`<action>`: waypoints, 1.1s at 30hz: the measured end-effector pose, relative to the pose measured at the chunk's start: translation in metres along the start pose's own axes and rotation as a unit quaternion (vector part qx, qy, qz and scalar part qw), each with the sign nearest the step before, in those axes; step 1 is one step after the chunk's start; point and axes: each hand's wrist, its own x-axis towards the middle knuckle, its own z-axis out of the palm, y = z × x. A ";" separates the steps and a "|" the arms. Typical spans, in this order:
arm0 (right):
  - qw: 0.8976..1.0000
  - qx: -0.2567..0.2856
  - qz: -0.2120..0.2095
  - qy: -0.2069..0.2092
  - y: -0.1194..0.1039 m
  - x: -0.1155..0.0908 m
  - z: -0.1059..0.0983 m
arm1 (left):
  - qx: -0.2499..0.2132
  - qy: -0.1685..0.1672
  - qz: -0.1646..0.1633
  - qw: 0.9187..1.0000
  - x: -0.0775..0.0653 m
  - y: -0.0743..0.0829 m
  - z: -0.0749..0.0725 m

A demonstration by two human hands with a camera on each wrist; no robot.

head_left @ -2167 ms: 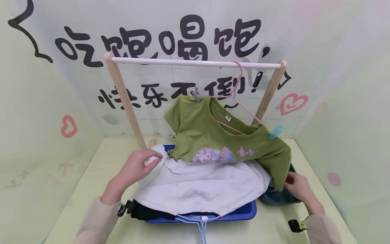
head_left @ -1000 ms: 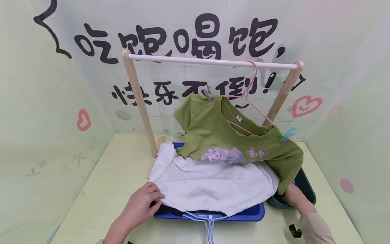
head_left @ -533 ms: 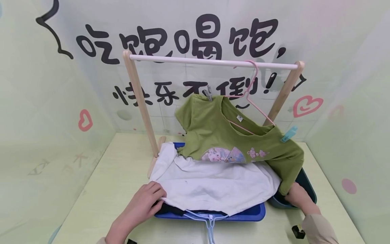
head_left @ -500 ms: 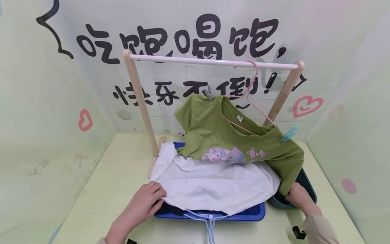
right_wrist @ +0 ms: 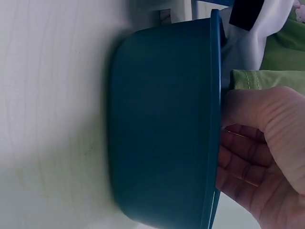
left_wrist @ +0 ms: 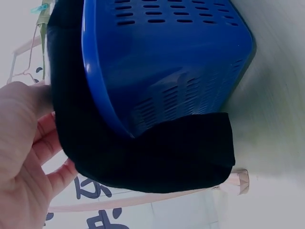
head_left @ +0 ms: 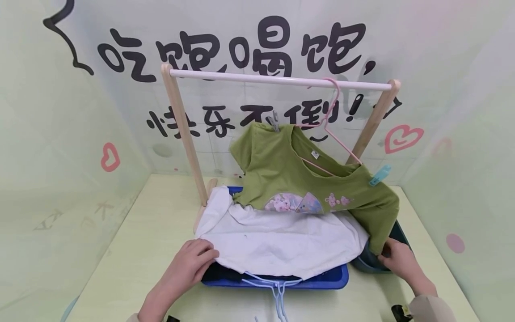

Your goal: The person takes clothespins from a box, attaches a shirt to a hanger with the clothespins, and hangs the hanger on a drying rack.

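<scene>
In the head view my left hand (head_left: 193, 259) pinches the front left edge of a white garment (head_left: 273, 250) spread over a blue basket (head_left: 335, 278). The left wrist view has its fingers beside a black cloth (left_wrist: 143, 160) draped over the basket rim. My right hand (head_left: 402, 258) is at a dark green basin (right_wrist: 162, 124); its fingertips reach past the rim and are hidden, so I cannot tell whether they hold anything. Just above it hangs the sleeve of a green T-shirt (head_left: 273, 174). Light blue hangers (head_left: 277, 286) stick out from under the white garment.
A rack with wooden posts (head_left: 183, 138) and a white rod (head_left: 249, 78) stands behind. A pink hanger (head_left: 337, 96) hooked on the rod carries the T-shirt, with a grey clothespin (head_left: 274, 120) and a light blue clothespin (head_left: 380, 175) on its shoulders. Printed walls enclose the table.
My left hand has come from the white garment's far left corner to its front edge. My right hand reached deeper into the basin, then drew back toward the rim. The hangers have shifted slightly.
</scene>
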 end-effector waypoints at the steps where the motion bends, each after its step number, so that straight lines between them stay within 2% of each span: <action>1: 1.000 0.002 -0.003 0.003 0.001 0.000 0.000 | 0.000 -0.004 0.000 1.000 -0.001 0.000 0.000; 4: 1.000 0.007 -0.002 0.004 0.002 -0.001 0.001 | -0.002 -0.012 0.005 1.000 -0.002 0.002 -0.001; 9: 1.000 0.018 0.009 -0.005 0.006 -0.003 0.002 | -0.013 0.005 0.023 1.000 -0.002 0.004 0.001; 13: 1.000 0.015 0.018 -0.007 0.009 -0.003 0.004 | -0.020 0.005 0.025 0.999 -0.003 0.006 0.003; 23: 1.000 0.022 0.019 0.006 0.010 -0.001 0.003 | -0.049 0.013 0.020 0.999 -0.007 0.009 0.006; 33: 0.999 0.024 0.020 0.007 0.011 0.000 0.003 | -0.082 0.037 0.005 0.996 -0.007 0.011 0.009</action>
